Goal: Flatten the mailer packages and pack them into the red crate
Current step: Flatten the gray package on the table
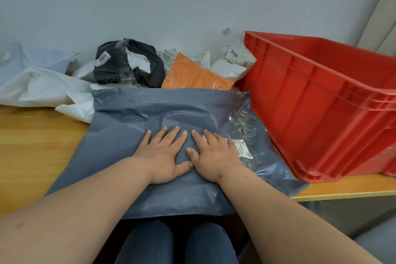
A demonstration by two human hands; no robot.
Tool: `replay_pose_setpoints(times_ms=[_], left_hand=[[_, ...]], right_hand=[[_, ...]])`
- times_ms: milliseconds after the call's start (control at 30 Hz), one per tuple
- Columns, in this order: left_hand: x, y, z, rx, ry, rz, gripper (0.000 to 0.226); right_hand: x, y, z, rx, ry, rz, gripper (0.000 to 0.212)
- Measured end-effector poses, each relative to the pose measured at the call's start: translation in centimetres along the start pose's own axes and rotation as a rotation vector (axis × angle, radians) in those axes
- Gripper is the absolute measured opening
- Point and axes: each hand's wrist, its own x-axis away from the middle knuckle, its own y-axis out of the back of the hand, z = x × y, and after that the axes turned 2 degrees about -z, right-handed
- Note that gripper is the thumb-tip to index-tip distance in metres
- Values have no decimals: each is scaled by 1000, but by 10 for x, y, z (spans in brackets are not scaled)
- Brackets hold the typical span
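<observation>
Along the wooden table [32,135], crumpled white plastic mailers [42,88] still lay unflattened at the far left, while the left hand [162,154] and right hand [214,156], fingers straight and gripping nothing, pressed flat on the large grey plastic mailer [139,124] just beside the red plastic crate [321,113], whose inside was hidden, so packing seemingly remained.

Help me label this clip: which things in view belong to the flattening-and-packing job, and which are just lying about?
Belong to the job:
- grey mailer, pressed flat by the left hand and right hand
- red crate
- black mailer, orange mailer, white mailers, waiting behind

Just there:
- wooden table
- wall
- curtain
</observation>
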Motion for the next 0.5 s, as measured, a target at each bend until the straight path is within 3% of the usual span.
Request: replay_pose_setpoints(times_ms=[333, 500], left_hand=[[-10, 10, 3, -31, 71, -34, 92], [20, 22, -6, -49, 213, 58, 89]], right_hand=[[-22, 3, -1, 29, 4, -41, 61], [1, 10, 12, 116, 57, -221, 58]])
